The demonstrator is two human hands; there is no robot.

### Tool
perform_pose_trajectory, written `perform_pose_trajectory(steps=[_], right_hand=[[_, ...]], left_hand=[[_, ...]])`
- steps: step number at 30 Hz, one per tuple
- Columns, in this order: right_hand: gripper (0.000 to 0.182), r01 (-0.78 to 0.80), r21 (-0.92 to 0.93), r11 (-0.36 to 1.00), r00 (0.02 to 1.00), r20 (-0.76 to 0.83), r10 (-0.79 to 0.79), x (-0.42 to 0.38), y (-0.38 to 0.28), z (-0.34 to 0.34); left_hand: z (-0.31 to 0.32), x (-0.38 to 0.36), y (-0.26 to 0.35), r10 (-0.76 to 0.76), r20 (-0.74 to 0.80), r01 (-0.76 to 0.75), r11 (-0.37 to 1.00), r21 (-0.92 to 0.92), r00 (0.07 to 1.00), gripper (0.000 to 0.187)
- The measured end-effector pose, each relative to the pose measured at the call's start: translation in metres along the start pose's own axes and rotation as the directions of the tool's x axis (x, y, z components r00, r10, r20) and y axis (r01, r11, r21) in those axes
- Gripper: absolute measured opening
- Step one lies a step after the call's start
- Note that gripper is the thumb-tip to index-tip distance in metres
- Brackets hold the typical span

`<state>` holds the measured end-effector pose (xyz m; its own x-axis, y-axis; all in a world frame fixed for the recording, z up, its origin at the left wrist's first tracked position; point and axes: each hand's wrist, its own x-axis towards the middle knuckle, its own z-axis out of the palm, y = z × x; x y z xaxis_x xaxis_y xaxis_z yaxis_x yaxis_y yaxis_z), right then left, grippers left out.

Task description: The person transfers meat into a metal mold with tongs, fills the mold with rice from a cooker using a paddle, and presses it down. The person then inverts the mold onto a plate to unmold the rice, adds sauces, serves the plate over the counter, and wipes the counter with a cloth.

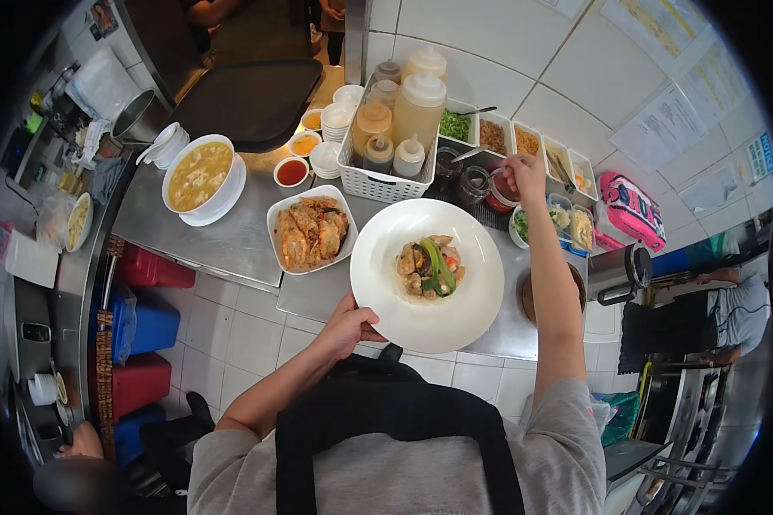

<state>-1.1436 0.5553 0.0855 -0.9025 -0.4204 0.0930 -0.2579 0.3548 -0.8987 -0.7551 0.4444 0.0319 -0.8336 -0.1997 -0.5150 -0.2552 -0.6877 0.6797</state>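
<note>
My left hand (349, 328) grips the lower left rim of a wide white plate (372, 283), tilted slightly over the counter's front edge. Meat pieces and green vegetable (436, 268) lie in its middle. My right hand (520, 178) is reached out over a small jar of red contents (501, 196), fingers pinched together; what they hold is too small to make out. Beside that jar stands a dark glass jar (472, 186) with a spoon near it. To the plate's left is a square white bowl of fried food (313, 232).
A white basket of squeeze bottles (386, 183) stands behind the plate. Topping trays (492, 136) line the wall. A soup bowl (200, 178), sauce cups (292, 172) and a black tray (247, 99) are at the left. A metal pitcher (623, 273) and pink package (629, 210) stand right. Other people are nearby.
</note>
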Motion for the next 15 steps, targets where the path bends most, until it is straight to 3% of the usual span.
perform_pose_trajectory(steps=[1, 3, 5, 9, 11, 15], right_hand=[[0.016, -0.072, 0.112, 0.991, 0.997, -0.003, 0.073, -0.002, -0.001, -0.001], [0.017, -0.100, 0.128, 0.987, 0.995, -0.014, 0.103, -0.013, 0.001, -0.003], [0.013, -0.018, 0.279, 0.960, 0.996, -0.076, 0.041, -0.020, 0.010, -0.005], [0.013, 0.057, 0.380, 0.923, 0.992, -0.129, -0.008, -0.031, 0.025, -0.005], [0.013, -0.002, 0.516, 0.856, 0.983, -0.155, 0.096, -0.033, 0.034, -0.005], [0.014, -0.021, 0.621, 0.784, 0.973, -0.168, 0.159, -0.033, 0.045, -0.016]], left_hand=[[0.000, 0.001, -0.001, 0.001, -0.002, -0.001, 1.000, 0.008, 1.000, 0.058], [0.000, 0.002, -0.001, 0.004, -0.004, -0.004, 1.000, 0.015, 1.000, 0.060], [-0.002, 0.003, -0.001, 0.003, -0.003, -0.002, 1.000, 0.025, 1.000, 0.060], [-0.002, 0.006, 0.001, -0.012, 0.009, 0.012, 0.999, 0.041, 1.000, 0.060], [-0.001, 0.007, 0.001, 0.002, 0.010, -0.002, 0.999, 0.033, 1.000, 0.059], [0.002, 0.009, 0.003, -0.003, 0.001, 0.002, 0.999, 0.047, 1.000, 0.058]])
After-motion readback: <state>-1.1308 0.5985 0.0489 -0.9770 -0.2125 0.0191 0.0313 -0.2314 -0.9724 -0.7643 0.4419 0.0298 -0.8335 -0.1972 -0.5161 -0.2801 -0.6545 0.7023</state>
